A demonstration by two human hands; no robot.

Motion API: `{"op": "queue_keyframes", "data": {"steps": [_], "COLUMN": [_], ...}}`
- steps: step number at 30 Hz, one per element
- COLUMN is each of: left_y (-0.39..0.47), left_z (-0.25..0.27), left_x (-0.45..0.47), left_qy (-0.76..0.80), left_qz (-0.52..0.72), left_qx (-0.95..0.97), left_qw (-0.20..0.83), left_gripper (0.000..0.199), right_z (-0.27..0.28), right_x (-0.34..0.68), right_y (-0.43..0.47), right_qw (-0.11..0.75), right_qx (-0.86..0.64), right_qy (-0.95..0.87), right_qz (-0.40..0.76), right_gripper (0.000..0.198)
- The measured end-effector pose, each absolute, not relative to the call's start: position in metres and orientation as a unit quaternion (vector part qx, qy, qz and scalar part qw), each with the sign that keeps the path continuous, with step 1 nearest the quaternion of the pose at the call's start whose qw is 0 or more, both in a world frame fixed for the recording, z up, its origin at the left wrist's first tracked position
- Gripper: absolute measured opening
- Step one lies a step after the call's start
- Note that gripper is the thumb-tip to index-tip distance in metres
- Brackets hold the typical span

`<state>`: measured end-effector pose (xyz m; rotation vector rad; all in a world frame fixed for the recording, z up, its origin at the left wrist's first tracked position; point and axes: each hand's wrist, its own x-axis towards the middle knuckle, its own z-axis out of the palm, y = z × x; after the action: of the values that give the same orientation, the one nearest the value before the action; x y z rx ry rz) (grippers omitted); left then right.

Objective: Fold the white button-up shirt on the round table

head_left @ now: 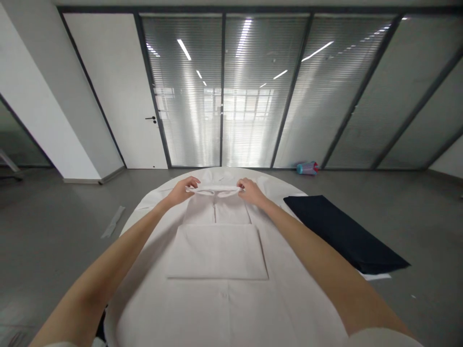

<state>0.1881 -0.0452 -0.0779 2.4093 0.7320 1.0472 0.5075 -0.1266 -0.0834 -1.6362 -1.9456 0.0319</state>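
Observation:
A white button-up shirt (219, 250) lies folded on a round table (278, 189) spread with white cloth. Its lower part is turned up into a flat rectangle across the front, and its collar (217, 189) stands at the far end. My left hand (183, 189) pinches the collar's left end between thumb and fingers. At the right end, my right hand (250, 191) grips the same collar in a similar pinch. Between both hands the collar band is stretched nearly straight, slightly raised.
A dark navy folded cloth or board (343, 233) lies at the table's right. Beyond the table stand a glass partition (249, 96) with blinds and a white door (112, 91). A blue-and-red patterned container (306, 168) lies on the floor, and a white strip (113, 222) is at left.

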Motion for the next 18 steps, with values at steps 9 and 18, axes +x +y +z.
{"op": "queue_keyframes", "data": {"steps": [9,18], "left_y": [-0.129,-0.152], "left_z": [-0.088,-0.116], "left_x": [0.189,0.186], "left_qy": [0.352,0.337], "left_qz": [0.283,0.159], "left_qx": [0.892,0.922], "left_qw": [-0.02,-0.105], "left_gripper": [0.053,0.046], "right_z": [-0.106,-0.126], "right_x": [0.48,0.469], "right_y": [-0.212,-0.225], "right_qw": [0.249,0.176], "right_qx": [-0.667,-0.58], "right_qy": [-0.697,-0.781], "right_qz": [-0.092,-0.152], "right_gripper": [0.016,0.03]}}
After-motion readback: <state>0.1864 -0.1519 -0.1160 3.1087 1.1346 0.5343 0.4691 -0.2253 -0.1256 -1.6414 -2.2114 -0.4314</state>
